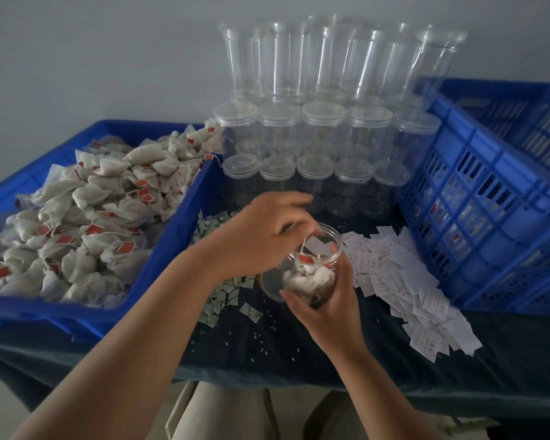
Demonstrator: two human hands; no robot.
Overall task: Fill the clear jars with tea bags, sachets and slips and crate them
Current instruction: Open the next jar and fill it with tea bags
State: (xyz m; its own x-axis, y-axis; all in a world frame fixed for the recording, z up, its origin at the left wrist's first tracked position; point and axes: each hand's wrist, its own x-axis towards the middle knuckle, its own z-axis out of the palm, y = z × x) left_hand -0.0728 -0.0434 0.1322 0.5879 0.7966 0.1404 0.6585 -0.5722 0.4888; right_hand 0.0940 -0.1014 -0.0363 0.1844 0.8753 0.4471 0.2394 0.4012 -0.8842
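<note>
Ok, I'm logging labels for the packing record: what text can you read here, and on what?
Slips: red print, too blurred to read.
Tea bag tags: red, no legible text.
Sachets: green print, too small to read.
Jars and crate: no text shows.
Nothing here can be quoted.

Bare forearms [134, 338] and light beige trousers [232, 414] show.

Right hand [329, 304] holding jar [318, 249], left hand [264, 233] above
</note>
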